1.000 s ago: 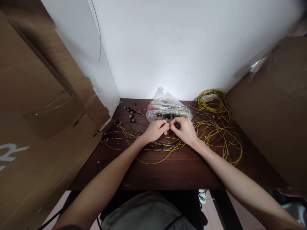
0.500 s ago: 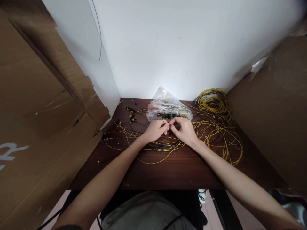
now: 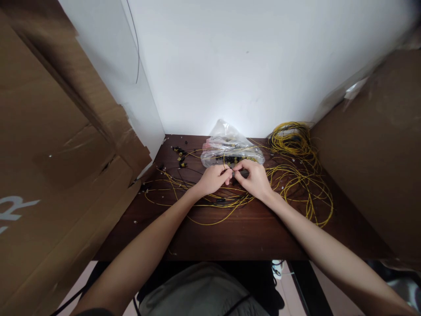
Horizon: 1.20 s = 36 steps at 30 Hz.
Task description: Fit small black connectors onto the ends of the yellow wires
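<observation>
My left hand [image 3: 215, 179] and my right hand [image 3: 252, 177] meet over the dark wooden table [image 3: 223, 237], fingertips nearly touching. Each is closed in a pinch around something small between them, too tiny to make out. A thin dark strand rises from the left fingertips. Just behind the hands lies a clear plastic bag [image 3: 221, 142] with black and yellow small parts in it. Yellow cables [image 3: 210, 224] run under and in front of both hands, with black sections among them.
Coiled yellow cable [image 3: 286, 140] sits at the back right, looser loops [image 3: 324, 193] before it. Small black and yellow connectors [image 3: 180, 159] lie at the back left. Cardboard [image 3: 66, 153] stands at the left, another cardboard panel [image 3: 368, 153] at the right, a white wall [image 3: 230, 66] behind.
Both hands stay in nearly the same place. The fingertips of my right hand have shifted very slightly.
</observation>
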{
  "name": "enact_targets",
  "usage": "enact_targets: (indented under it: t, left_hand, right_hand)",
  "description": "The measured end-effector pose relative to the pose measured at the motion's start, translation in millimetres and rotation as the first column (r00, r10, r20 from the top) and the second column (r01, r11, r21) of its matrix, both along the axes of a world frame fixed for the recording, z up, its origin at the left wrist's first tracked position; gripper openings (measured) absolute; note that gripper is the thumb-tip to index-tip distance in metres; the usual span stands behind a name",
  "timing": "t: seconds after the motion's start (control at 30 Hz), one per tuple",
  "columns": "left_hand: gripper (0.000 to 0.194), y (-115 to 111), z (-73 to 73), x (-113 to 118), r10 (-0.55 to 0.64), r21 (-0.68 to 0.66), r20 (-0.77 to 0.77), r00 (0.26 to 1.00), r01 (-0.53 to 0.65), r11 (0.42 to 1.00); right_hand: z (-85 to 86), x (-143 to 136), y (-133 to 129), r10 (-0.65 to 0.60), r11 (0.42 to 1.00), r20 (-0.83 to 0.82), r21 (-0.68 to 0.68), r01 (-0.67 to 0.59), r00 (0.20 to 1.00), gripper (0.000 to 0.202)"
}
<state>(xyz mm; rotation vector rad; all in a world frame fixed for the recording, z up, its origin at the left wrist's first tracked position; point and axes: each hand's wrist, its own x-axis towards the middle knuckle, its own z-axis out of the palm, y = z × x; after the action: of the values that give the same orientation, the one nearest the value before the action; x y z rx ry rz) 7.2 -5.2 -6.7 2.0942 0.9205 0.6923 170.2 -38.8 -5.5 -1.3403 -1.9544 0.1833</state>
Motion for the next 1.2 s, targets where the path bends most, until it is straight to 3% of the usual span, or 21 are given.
enact_targets:
  t: [0.4,0.7,0.97,1.2]
  left_hand:
    - [0.031,-0.7,0.3,0.3,0.001,0.005,-0.012,1.000,-0.001,1.000]
    - [0.031,-0.1,-0.9,0.4,-0.007,0.014,-0.003,1.000,0.007,1.000]
    - [0.031,-0.6,-0.4,0.8,-0.008,0.009,0.007,1.000,0.008,1.000]
    - [0.031,-0.8,-0.8,1.3,-0.006,0.011,-0.008,1.000,0.006,1.000]
  right_hand:
    - [2.7,-1.8,-1.3,-0.001,0.996,0.031,-0.094,0.004,1.000,0.009]
    - [0.5,0.6,0.8,-0.096,0.991,0.056,-0.086,0.101,0.994,0.009]
    - [1.0,-1.3,-0.2,-0.022,0.997,0.073,-0.068,0.027,0.997,0.009]
    - [0.3,-0.9,0.2,-0.059,0.995,0.059,-0.079,0.064,0.996,0.005]
